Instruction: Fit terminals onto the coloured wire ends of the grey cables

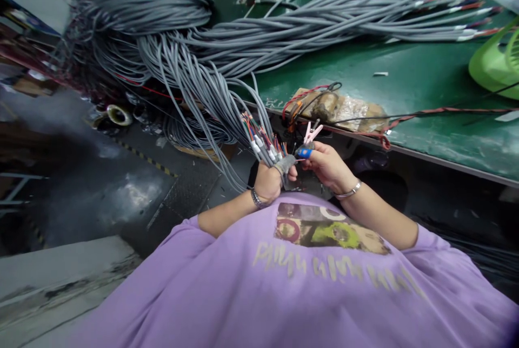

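Basket: green, right side of worktop; contents can't tell.
Cables: gray bundle, hanging off worktop's near edge, ends at left hand.
Left hand: forearm angled inward; grip closed round cables.
Right hand: beside left, elbow bent; grip pinched on thin wire.
Clip: pink, just beyond right hand.

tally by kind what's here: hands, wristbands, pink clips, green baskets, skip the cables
Hands: 2 (left hand, right hand)
Wristbands: 2 (left wristband, right wristband)
Pink clip: 1
Green basket: 1
Total: 6
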A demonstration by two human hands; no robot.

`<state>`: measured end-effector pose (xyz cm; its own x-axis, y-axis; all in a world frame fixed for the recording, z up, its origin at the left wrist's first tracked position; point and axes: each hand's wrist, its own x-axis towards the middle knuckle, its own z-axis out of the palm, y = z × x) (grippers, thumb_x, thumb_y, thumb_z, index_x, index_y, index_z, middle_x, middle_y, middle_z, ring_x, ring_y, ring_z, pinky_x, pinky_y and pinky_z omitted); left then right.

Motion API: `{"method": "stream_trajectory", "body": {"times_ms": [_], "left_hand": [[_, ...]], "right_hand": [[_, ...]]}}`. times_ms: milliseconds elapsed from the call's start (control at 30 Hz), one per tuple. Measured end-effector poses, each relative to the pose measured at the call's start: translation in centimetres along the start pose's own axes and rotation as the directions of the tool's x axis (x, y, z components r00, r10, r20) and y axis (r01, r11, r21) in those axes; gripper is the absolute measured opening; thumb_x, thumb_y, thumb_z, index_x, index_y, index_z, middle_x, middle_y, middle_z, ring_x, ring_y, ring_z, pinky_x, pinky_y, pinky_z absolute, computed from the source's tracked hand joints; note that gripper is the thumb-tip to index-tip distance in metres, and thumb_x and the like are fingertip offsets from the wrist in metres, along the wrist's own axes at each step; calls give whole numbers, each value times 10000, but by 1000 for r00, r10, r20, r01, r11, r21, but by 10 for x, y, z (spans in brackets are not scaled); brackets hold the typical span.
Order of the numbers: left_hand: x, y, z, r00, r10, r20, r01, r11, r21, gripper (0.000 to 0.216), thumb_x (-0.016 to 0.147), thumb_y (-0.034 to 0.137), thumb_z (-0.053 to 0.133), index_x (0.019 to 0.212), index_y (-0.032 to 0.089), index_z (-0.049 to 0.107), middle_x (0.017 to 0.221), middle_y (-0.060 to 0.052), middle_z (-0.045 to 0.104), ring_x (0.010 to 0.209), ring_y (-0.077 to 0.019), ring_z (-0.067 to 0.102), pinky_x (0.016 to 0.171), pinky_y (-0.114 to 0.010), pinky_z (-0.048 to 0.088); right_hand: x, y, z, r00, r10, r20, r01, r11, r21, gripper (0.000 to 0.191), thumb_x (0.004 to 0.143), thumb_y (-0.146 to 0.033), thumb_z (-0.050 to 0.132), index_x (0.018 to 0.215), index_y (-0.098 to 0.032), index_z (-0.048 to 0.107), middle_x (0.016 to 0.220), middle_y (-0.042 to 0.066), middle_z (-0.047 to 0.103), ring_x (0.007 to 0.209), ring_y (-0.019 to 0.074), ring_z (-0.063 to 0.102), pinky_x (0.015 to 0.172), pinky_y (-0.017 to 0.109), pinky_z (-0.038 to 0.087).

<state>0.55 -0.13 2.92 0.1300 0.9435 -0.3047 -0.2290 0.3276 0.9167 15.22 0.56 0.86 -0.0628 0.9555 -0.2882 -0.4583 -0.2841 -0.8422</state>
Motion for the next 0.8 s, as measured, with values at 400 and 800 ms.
{"method": "stream_trajectory", "body": {"times_ms": [400, 800], "left_hand": [[3, 7, 8, 992, -23, 120, 27, 999, -31, 336, 645, 448, 786, 630, 157, 618, 483, 18, 583, 390, -85, 506, 403, -220, 424], [9, 0, 9, 996, -44, 78, 43, 999, 24, 320, 651, 436, 787, 637, 161, 623, 481, 14, 588, 393, -88, 505, 409, -221, 424]], "right_hand": [[20, -13, -6, 998, 22, 50, -33, 974, 222, 531, 738, -726, 697, 812, -203, 639, 690, -2, 611, 548, 102, 492, 515, 239, 439], [31, -4, -2, 997, -83, 0, 79, 946, 314, 478, 686, -661, 794, 844, -225, 681, 712, -42, 639, 641, 85, 566, 561, 224, 439]]}}
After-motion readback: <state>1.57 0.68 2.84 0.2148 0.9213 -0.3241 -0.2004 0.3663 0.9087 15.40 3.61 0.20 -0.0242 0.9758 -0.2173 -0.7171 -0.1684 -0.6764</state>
